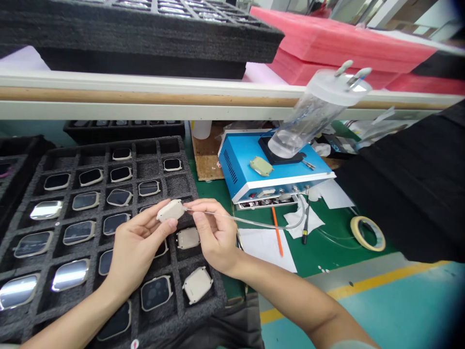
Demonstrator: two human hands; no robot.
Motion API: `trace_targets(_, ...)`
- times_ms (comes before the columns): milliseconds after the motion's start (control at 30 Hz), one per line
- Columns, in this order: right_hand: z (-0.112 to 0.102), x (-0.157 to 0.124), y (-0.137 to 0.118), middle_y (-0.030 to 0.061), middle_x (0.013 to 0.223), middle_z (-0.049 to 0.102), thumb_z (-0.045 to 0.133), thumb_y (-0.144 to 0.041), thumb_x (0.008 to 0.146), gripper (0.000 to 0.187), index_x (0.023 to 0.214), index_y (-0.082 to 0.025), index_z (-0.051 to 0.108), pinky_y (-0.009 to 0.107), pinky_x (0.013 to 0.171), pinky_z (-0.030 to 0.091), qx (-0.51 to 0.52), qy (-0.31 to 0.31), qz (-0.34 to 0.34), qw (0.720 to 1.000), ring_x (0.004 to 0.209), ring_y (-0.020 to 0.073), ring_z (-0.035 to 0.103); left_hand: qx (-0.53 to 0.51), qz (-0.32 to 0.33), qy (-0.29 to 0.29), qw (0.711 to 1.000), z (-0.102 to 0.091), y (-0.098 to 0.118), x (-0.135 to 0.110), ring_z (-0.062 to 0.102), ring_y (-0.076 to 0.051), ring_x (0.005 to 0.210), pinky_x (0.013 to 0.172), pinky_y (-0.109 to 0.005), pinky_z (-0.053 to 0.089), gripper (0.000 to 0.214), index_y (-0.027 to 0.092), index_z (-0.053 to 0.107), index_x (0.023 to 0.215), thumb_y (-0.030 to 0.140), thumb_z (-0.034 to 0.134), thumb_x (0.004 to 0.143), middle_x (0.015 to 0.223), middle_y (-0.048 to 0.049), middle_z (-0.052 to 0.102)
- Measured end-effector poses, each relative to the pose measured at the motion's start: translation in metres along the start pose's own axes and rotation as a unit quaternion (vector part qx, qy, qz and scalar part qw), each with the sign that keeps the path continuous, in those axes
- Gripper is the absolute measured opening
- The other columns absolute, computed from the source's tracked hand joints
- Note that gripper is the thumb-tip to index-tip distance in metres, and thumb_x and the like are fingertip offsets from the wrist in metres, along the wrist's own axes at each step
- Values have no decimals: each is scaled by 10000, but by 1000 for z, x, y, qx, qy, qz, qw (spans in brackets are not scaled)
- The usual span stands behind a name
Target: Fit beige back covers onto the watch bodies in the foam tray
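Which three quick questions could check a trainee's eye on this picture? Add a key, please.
1. Which hand holds the watch case?
2. True or false: the roll of tape sits on top of the blue box.
3. Fill in: a thin clear ____ runs from the right hand toward the blue box.

Key: 1. The left hand. 2. False; it lies on the green table. 3. A tube.

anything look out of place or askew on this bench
A few small things. A pale green watch case lies on the blue box rather than in the foam tray. Inside the tray, one watch sits crooked in its compartment, unlike its neighbours. Small white bits lie scattered on the green tabletop. No clear damage shows.
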State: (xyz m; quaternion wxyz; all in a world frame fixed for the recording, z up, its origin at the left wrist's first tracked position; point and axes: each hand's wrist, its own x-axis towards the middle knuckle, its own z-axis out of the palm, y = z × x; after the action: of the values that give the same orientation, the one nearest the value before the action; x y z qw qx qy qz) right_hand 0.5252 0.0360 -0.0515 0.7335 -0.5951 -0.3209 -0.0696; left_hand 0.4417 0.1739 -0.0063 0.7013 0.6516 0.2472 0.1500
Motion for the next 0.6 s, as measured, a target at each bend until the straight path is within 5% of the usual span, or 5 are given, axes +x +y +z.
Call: trace_targets(600,0,0,0,76,1066,752,572,-197,1029,138,1068,-235,699,351,866,664,-10,3,2,1000,1026,182,742,-6,5,-6,1000,-2,-4,0,789,-285,1102,958,-349,655,533,240,799,1222,384,950,732,1185,-85,824)
